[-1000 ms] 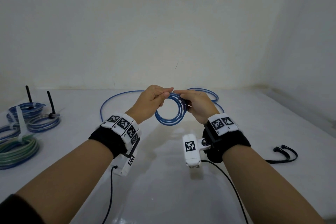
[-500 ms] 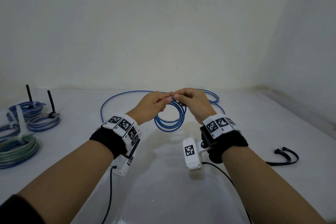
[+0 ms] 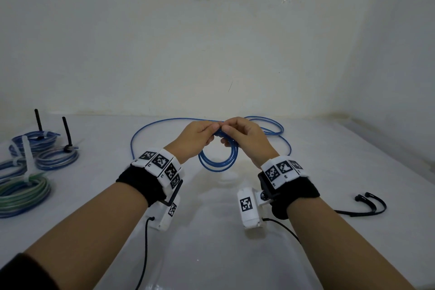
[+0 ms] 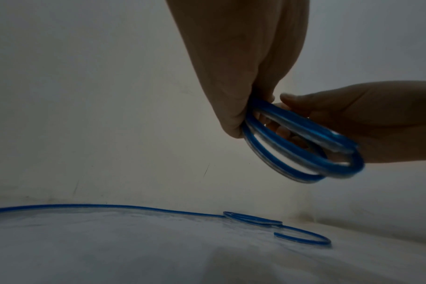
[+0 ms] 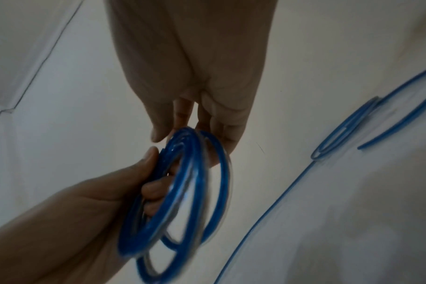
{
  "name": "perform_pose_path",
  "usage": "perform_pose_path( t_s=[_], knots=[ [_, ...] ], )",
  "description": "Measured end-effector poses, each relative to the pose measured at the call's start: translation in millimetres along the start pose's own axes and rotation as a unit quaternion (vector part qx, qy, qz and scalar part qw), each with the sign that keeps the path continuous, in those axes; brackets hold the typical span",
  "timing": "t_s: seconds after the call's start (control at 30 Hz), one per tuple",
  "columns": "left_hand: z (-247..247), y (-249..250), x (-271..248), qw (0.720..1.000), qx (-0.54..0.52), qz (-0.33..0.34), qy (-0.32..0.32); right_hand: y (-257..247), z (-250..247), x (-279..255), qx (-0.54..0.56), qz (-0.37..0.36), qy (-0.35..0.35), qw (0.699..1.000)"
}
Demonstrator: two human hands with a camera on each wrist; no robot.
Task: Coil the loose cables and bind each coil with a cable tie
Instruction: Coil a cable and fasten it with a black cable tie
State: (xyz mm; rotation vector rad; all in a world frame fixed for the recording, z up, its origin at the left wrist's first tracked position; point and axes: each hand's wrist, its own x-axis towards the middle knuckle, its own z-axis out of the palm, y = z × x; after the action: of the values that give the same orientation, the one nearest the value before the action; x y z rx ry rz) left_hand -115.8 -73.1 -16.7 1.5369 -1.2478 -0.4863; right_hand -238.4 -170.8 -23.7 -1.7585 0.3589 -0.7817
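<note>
I hold a blue coil (image 3: 217,162) in the air above the white tabletop (image 3: 216,242), both hands meeting at its top. My left hand (image 3: 196,140) pinches the upper strands, its fingers (image 4: 234,115) curled down around them, as the left wrist view shows. My right hand (image 3: 247,140) also grips the coil at the top; in the right wrist view its fingers (image 5: 182,115) curl onto the loops from above. The coil (image 5: 182,192) hangs below the hands as several loops, slightly spread and blurred in both wrist views. The rest of the same cable (image 3: 141,134) lies loose on the tabletop behind my hands, sweeping in a wide arc to the left and in smaller loops to the right, near the wall (image 3: 211,42). Its free end (image 4: 277,234) rests on the tabletop in the left wrist view. At the far left sit four finished coils, each bound: two blue ones (image 3: 35,141) with black ties (image 3: 38,120) standing upright, another at the picture's edge, and a green and blue one (image 3: 21,193) with a white tie (image 3: 28,160). A loose black tie (image 3: 372,205) lies bent on the tabletop to my right, well apart from the coil. Black wrist straps (image 3: 141,181) with square markers ring both forearms.
</note>
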Motion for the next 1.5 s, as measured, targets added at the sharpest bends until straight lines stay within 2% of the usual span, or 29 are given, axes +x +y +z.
perform_pose_path(
  t_s=[0.23, 0.33, 0.5, 0.7, 0.87, 1.0, 1.13, 1.23, 1.3, 1.37, 1.5],
  knots=[
    [4.2, 6.1, -1.7, 0.998, -0.053, -0.035, -0.016, -0.8, 4.3, 0.4, -0.019, -0.015, 0.017, 1.000],
    [5.2, 6.0, -1.5, 0.999, -0.033, -0.023, -0.030, -0.4, 4.3, 0.8, -0.017, -0.013, 0.043, 0.999],
    [7.6, 8.4, 4.2, 0.999, 0.026, 0.007, -0.043, -0.8, -4.5, -3.6, 0.050, -0.008, 0.066, 0.997],
    [22.2, 15.5, 12.3, 0.999, 0.020, 0.033, -0.030, -6.5, -24.3, -12.3, 0.091, -0.016, 0.084, 0.992],
    [40.8, 25.6, 18.5, 0.997, 0.043, 0.026, -0.064, -11.1, -47.5, -25.6, 0.091, -0.018, 0.094, 0.991],
    [65.9, 33.8, 21.8, 0.995, 0.058, 0.024, -0.078, -12.0, -67.6, -33.0, 0.070, 0.007, 0.104, 0.992],
    [93.0, 43.8, 27.1, 0.991, 0.093, 0.053, -0.078, -13.4, -92.1, -42.9, 0.057, 0.041, 0.094, 0.993],
    [113.2, 50.9, 32.8, 0.994, -0.026, 0.001, -0.103, -11.9, -112.3, -51.8, 0.047, 0.028, 0.120, 0.991],
    [126.9, 55.3, 36.4, 0.980, -0.115, -0.064, -0.146, -10.4, -125.8, -58.4, 0.037, 0.019, 0.151, 0.988],
    [140.5, 61.3, 38.6, 0.965, -0.149, -0.108, -0.185, -9.6, -138.8, -66.6, 0.030, 0.016, 0.175, 0.984],
    [161.8, 73.5, 39.4, 0.941, -0.196, -0.125, -0.244, -9.1, -159.9, -81.1, 0.033, 0.009, 0.205, 0.978]
  ],
)
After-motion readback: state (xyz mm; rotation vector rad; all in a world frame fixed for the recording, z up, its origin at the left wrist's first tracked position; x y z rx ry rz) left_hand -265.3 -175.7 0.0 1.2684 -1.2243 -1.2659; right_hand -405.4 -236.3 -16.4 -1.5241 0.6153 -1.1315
